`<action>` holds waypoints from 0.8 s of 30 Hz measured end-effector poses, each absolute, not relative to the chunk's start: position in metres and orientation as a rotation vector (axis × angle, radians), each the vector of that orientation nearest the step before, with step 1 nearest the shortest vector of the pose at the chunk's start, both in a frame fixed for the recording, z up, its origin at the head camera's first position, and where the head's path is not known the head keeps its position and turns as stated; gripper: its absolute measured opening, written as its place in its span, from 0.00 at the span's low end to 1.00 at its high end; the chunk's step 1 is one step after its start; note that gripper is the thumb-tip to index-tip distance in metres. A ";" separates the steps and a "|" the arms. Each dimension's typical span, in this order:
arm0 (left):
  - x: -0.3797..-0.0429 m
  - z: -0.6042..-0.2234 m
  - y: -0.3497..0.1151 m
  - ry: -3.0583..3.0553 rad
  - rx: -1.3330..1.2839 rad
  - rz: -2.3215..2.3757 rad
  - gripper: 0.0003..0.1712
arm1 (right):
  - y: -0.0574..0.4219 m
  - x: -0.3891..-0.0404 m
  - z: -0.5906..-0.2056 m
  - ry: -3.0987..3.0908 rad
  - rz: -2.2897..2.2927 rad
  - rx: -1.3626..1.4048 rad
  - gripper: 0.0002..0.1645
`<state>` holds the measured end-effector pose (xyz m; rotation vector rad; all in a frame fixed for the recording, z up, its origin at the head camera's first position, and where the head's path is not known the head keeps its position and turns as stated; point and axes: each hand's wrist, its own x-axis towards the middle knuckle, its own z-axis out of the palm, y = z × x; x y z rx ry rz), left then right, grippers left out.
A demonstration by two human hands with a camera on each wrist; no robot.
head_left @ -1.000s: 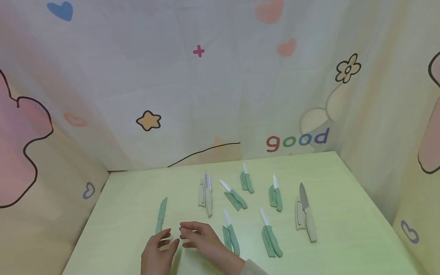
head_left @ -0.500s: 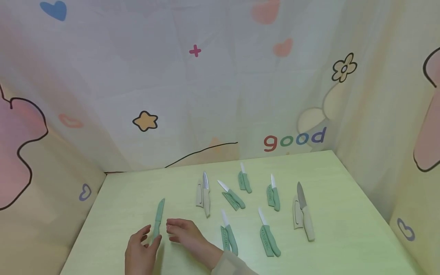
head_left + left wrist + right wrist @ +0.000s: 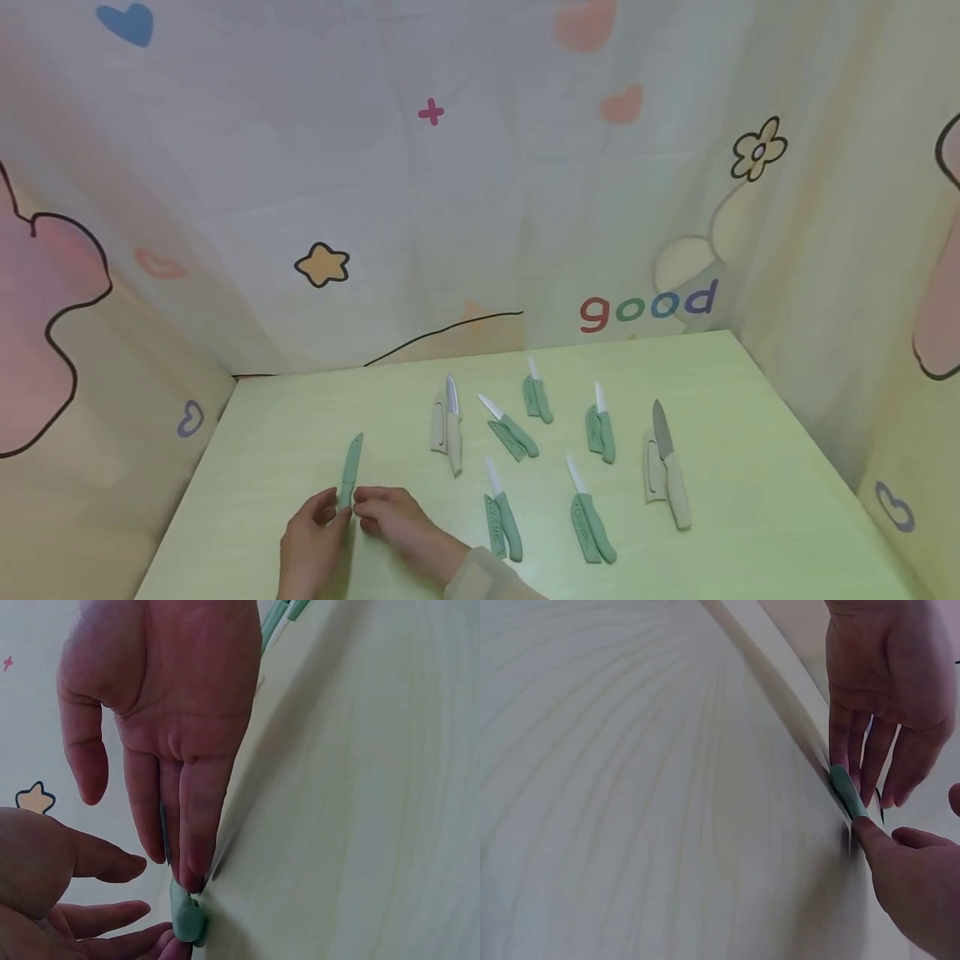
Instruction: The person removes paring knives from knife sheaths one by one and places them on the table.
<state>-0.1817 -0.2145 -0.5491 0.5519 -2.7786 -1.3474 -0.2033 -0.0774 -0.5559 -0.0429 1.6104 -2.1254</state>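
Observation:
A green knife (image 3: 350,467) with its green sheath over the blade lies at the left of the table, tip pointing away, in the head view. My left hand (image 3: 315,537) is at the left of its handle, covering the lower end, and my right hand (image 3: 405,521) is close on the right side. In the left wrist view, the fingertips of both hands meet at the handle end (image 3: 187,919), the right hand's fingers straight. The right wrist view shows the handle (image 3: 845,787) between the hands, with straight or loosely bent fingers along it.
Several green-handled knives (image 3: 591,508) with white blades lie on the table (image 3: 750,400), each beside its green sheath (image 3: 493,525). Two beige knives (image 3: 677,492) lie beside beige sheaths (image 3: 655,475). A printed curtain (image 3: 450,200) surrounds the table.
Both hands have moved left to the sheathed knife, the left hand first. The right hand has since come in to its right side. The knives on the table stay put.

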 end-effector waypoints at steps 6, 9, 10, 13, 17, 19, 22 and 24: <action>-0.185 -0.548 -0.213 -2.716 0.635 -1.477 0.27 | -0.080 -0.200 -0.555 1.592 -2.123 -0.050 0.25; -0.187 -0.547 -0.213 -2.683 0.678 -1.534 0.27 | -0.081 -0.200 -0.555 1.609 -2.121 -0.057 0.25; -0.188 -0.547 -0.213 -2.673 0.685 -1.548 0.27 | -0.081 -0.200 -0.555 1.619 -2.118 -0.055 0.25; -0.190 -0.549 -0.213 -2.648 0.677 -1.559 0.29 | -0.081 -0.200 -0.555 1.658 -2.106 -0.062 0.24; -0.191 -0.553 -0.215 -2.625 0.701 -1.583 0.31 | -0.080 -0.200 -0.557 1.717 -2.092 -0.077 0.24; -0.191 -0.555 -0.216 -2.615 0.714 -1.618 0.32 | -0.080 -0.200 -0.559 1.742 -2.085 -0.088 0.24; -0.192 -0.557 -0.218 -2.604 0.732 -1.673 0.32 | -0.080 -0.201 -0.561 1.758 -2.081 -0.102 0.25; -0.192 -0.557 -0.219 -2.602 0.736 -1.695 0.32 | -0.079 -0.201 -0.562 1.761 -2.079 -0.105 0.25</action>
